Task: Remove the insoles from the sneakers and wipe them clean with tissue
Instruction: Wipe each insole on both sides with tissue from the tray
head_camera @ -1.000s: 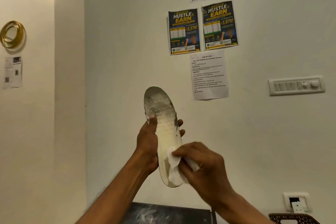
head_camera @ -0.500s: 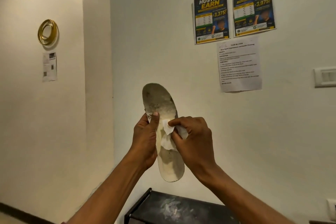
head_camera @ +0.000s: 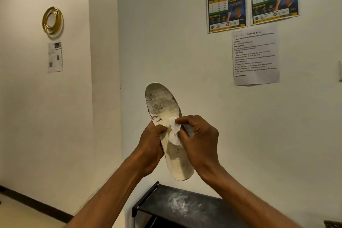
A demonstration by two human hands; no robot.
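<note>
Up in front of the wall, the left hand (head_camera: 150,146) grips a worn white insole (head_camera: 162,109) by its middle, fingers curled round its edge, toe end raised. The right hand (head_camera: 199,140) pinches a crumpled white tissue (head_camera: 174,127) against the insole's face. Below them stands a dark shelf (head_camera: 185,207), smudged with pale dust; posters (head_camera: 226,3) hang on the wall.
</note>
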